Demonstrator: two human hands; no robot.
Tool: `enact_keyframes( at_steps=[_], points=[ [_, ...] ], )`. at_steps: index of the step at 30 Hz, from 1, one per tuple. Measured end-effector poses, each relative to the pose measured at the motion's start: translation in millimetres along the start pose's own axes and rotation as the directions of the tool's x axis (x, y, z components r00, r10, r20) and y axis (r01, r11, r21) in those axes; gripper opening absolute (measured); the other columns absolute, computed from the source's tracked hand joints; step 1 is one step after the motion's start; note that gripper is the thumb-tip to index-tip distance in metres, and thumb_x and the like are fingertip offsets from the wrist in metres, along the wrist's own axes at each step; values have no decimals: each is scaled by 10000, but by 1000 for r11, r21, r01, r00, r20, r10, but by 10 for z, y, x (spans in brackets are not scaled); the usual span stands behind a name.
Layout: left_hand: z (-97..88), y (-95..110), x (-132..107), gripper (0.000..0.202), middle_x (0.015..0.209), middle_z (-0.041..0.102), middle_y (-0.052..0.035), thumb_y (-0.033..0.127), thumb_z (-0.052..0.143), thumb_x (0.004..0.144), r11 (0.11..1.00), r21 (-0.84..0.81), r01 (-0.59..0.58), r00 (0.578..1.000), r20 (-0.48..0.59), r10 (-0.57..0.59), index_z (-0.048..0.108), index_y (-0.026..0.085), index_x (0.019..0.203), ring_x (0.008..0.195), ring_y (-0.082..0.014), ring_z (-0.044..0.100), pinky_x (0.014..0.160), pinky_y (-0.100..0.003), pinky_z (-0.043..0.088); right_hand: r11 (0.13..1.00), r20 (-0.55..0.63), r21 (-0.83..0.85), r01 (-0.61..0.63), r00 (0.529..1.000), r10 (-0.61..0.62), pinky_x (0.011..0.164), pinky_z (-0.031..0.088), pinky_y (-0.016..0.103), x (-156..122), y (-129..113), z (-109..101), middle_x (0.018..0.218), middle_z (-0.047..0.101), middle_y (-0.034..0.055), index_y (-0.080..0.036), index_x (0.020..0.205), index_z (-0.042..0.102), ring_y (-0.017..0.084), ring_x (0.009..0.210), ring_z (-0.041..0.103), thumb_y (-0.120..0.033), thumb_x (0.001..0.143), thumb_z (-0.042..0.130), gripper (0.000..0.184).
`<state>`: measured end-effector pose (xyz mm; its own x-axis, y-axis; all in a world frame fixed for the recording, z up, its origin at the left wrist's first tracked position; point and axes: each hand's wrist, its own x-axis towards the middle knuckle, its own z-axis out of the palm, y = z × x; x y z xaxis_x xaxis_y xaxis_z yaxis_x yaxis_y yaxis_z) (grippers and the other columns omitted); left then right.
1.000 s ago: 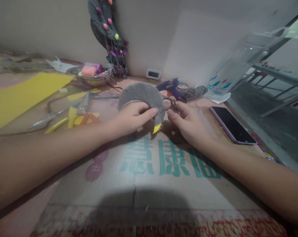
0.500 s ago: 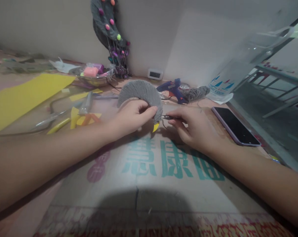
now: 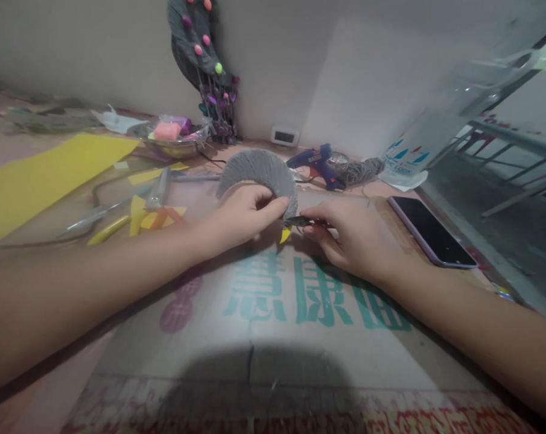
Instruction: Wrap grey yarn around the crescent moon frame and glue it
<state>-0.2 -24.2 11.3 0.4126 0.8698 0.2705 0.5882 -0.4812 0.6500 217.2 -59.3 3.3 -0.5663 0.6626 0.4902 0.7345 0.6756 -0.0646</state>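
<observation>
A crescent wrapped in grey yarn [image 3: 257, 166] stands above the printed cardboard, its lower right tip showing bare yellow. My left hand [image 3: 250, 211] is closed on its inner edge, the thumb lying across the front near the tip. My right hand [image 3: 345, 232] is just right of that tip. Thumb and forefinger pinch a small dark grey bundle of yarn [image 3: 298, 221], whose end meets the crescent's tip. Part of this bundle is hidden by the fingers.
Behind the crescent lie a blue glue gun [image 3: 315, 163] and a grey yarn skein [image 3: 361, 172]. A phone [image 3: 433, 232] is at right. Yellow sheet [image 3: 50, 175], scraps and a bowl [image 3: 175, 141] occupy the left. A larger decorated crescent [image 3: 189, 45] hangs against the wall.
My right hand has shifted slightly left and the grey yarn in it now lies closer against the crescent's tip. My left hand and the crescent have barely moved.
</observation>
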Motion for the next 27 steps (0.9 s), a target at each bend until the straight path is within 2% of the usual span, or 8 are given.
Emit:
enact_keyframes(
  at_steps=[8,17,27],
  points=[
    [-10,18,7,475,481,561,13,426,525,920,999,44,30,1000,-1,-30,569,183,513,514,-123,522,511,-272,321,1000,40,-3,-9,999,9,705,419,318,9,-15,-8,873,729,73,-184,1016,693,205,796,638,-258,957,535,184],
    [-2,25,-5,483,435,539,24,424,511,924,999,-12,37,999,32,-36,572,188,507,476,-121,520,519,-277,344,999,86,-44,-1,996,5,702,397,305,42,-57,-40,898,732,73,-183,1019,702,199,802,626,-225,953,520,198],
    [-3,29,6,479,488,580,15,442,497,922,995,4,95,994,60,-95,603,174,539,530,-122,561,548,-277,347,998,138,-57,-25,990,33,707,394,301,71,-77,-54,906,735,74,-182,1021,715,200,813,627,-194,939,541,193]
  ],
)
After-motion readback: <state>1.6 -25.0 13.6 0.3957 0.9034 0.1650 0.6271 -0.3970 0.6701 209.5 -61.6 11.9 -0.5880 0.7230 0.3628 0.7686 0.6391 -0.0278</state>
